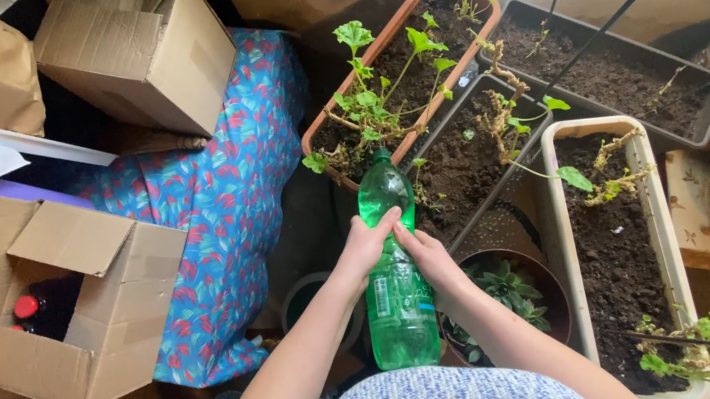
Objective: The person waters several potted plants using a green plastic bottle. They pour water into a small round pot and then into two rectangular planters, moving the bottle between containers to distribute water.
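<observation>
Gripping a green plastic bottle (397, 291) from either side, the left hand (365, 246) and right hand (426, 254) were both closed around its upper body. The bottle was tilted forward, its neck pointing at the terracotta planter (342, 104) of leafy green shoots. Beside that lay a dark trough of soil (461, 166) and a cream planter (650, 213) with dry stems. A round pot of succulents (507, 294) sat just under the right wrist. An open cardboard box (101, 300) stood well apart on the left.
</observation>
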